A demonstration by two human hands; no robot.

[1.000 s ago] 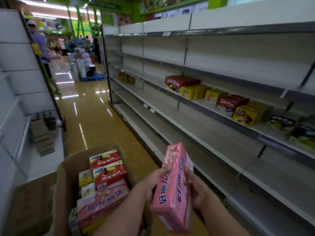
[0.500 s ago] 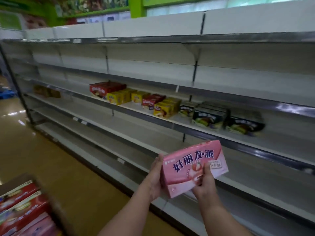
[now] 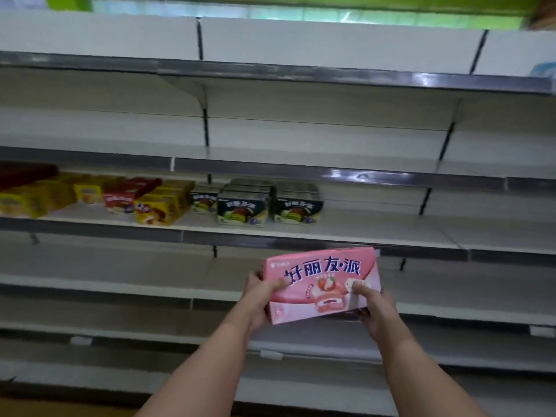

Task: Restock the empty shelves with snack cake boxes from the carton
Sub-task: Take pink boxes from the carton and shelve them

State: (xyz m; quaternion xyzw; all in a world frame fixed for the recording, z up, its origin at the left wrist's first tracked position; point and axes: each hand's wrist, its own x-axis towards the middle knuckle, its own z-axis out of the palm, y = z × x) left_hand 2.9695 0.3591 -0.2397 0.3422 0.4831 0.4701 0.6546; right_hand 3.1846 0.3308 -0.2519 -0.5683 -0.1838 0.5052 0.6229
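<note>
I hold 1 pink snack cake box in both hands at the lower centre of the frame, in front of the shelving. The box is held with its printed face toward me, slightly tilted, its right end higher than its left. The face shows dark blue characters, a strawberry and a cut cake roll, and a "6" at its lower left corner.

My left hand grips the left end of the box: thumb laid on the front face, fingers wrapped behind and out of sight. My right hand grips the lower right corner: thumb pressed on the front face, fingers curled beneath the bottom edge. Both forearms enter from the bottom of the frame.

The box is clear of every shelf, touching none. Behind its top edge runs the grey front rail of the stocked shelf.

On that shelf, left of centre, stand dark green boxes in 3 rows. To their left are yellow boxes, then red boxes, then further yellow boxes at the left edge, blurred. The right part of this shelf is bare white board.

The shelf above and the lower shelves show white boards with grey rails.
</note>
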